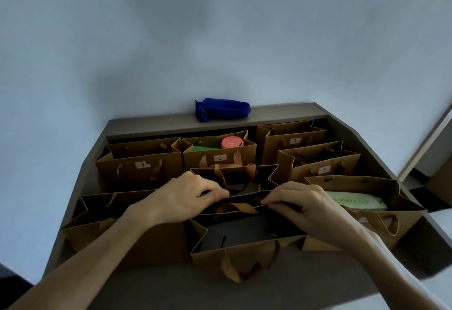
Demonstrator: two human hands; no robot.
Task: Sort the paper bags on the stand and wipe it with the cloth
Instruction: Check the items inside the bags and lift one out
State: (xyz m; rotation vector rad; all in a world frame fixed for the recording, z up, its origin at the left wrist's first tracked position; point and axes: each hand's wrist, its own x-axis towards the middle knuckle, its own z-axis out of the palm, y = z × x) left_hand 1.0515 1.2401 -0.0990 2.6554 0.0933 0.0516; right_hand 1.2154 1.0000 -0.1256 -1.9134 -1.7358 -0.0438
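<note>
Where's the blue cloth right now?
In the head view, the rolled blue cloth lies on the stand's raised back ledge, against the wall, behind the brown paper bag numbered 6.

paper bags [144, 163] crowd stand [281, 285], front strip bare, cloth [221, 109] on ledge

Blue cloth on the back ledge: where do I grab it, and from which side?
Grip the blue cloth around its long rolled middle, coming down from above and the front. It lies sideways along the narrow ledge against the wall, so rear access is blocked; the bunched left end looks looser.
</note>
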